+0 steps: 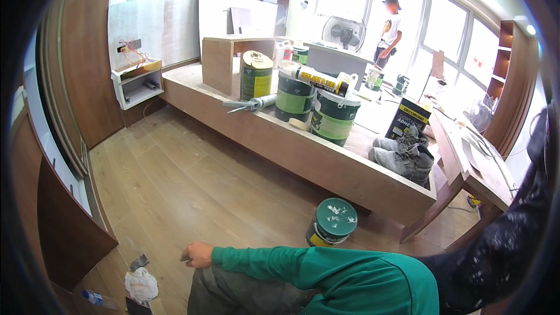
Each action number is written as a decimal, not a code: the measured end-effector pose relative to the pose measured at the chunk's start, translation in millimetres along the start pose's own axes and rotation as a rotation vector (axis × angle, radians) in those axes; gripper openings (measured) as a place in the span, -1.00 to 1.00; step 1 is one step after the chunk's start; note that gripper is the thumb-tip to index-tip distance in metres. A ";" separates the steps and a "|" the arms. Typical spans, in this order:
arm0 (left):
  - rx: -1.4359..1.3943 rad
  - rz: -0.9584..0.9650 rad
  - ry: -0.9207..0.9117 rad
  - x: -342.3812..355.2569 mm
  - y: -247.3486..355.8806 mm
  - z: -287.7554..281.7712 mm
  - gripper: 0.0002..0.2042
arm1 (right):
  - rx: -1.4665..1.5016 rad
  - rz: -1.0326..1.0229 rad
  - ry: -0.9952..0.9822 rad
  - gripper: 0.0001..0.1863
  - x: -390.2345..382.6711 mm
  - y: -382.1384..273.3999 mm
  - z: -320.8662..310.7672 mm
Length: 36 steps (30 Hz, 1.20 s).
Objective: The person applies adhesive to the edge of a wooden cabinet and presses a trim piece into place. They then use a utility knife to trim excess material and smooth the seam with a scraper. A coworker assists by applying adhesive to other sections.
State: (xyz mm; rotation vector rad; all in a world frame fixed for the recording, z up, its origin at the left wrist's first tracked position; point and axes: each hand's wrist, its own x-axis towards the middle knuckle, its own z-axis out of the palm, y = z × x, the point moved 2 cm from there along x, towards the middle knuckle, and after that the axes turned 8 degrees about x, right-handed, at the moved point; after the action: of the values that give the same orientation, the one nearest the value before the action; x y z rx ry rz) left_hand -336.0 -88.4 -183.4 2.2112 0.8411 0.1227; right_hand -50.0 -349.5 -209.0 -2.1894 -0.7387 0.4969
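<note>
My right hand (pixel 199 255) rests at the knee of my grey-olive trousers (pixel 219 286), at the end of a forearm in a green sleeve (pixel 280 261). Its fingers are curled, with a small dark bit showing at their tips; what it is I cannot make out. Below and left of this hand, a crumpled white cloth (pixel 142 284) and a small dark grey piece (pixel 139 262) lie on the wood floor. Beyond my forearm stands a dark green bucket (pixel 331 223), its lid spotted with white. My left hand does not show.
A low wooden platform (pixel 245 131) bears paint buckets (pixel 293 96), a caulking gun (pixel 251 104), a sealant tube (pixel 321 80), worn shoes (pixel 402 154) and a fan (pixel 344 34). A person (pixel 389 32) stands near the windows. A bottle (pixel 99 299) lies lower left. Dark speckled fabric (pixel 496 256) fills the right.
</note>
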 end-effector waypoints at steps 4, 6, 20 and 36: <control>-0.005 0.002 0.008 0.1 -6.0 4.1 -0.49 | 0.005 0.009 -0.019 -0.51 -6.9 -0.6 -3.9; -0.007 -0.004 0.013 -2.0 -11.7 2.9 -0.49 | 0.012 -0.021 -0.026 -0.48 -15.0 -8.2 -4.9; 0.039 -0.024 0.072 -19.2 -16.1 -2.9 -0.50 | 0.014 0.036 -0.103 -0.30 -19.8 0.2 -5.2; 0.432 -0.203 0.260 -87.9 -198.9 -57.5 -0.45 | 0.105 -0.101 0.026 -0.50 -0.3 28.9 -10.8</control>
State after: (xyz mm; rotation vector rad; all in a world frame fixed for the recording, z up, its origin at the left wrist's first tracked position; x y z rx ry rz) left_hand -529.4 -6.6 -263.8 2.5239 1.3342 0.1430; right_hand -34.2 -371.2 -224.2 -2.0464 -0.7874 0.4452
